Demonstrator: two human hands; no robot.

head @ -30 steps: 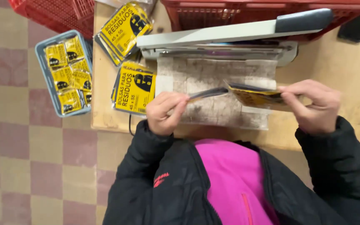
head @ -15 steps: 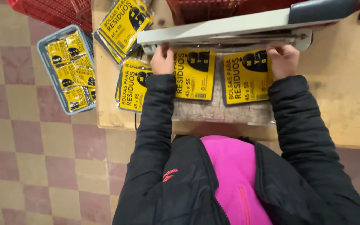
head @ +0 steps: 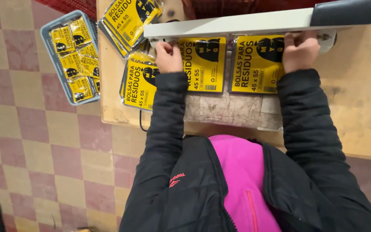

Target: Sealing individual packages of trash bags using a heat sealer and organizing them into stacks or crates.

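Both hands, left hand (head: 168, 56) and right hand (head: 299, 50), pinch two yellow packets (head: 205, 64) under the sealer bar (head: 237, 22)

The worktop (head: 357, 107) is a pale wooden board with worn, stained places. On it stands a long grey sealing machine (head: 237, 23), and two yellow packets (head: 207, 64) lie side by side under its arm. More yellow packets (head: 139, 81) are piled near the left edge. On the chequered floor (head: 31, 150) beside it rests a blue tray (head: 71, 56) of small packets.
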